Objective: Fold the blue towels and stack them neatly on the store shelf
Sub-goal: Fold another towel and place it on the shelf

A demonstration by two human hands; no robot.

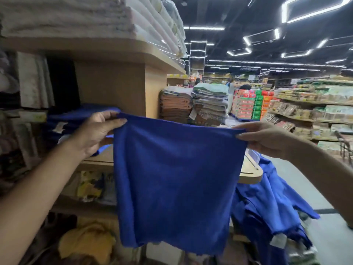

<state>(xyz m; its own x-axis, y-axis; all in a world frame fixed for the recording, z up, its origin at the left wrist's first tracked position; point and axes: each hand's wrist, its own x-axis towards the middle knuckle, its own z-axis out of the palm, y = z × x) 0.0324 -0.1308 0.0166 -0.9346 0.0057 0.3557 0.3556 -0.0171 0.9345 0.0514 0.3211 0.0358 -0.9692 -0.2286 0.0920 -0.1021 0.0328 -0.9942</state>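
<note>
Before the shelf (99,161), both hands — left (95,133), right (265,139) — grip pinching the blue towel's (175,184) top corners.

The blue towel (172,178) is hanging across the front of the shelf (99,161). Behind it, a stack of folded blue towels (76,119) is filling the left side, the upper board (95,48) is capping the gap overhead, and the aisle floor (328,245) at right is lying open.
</note>
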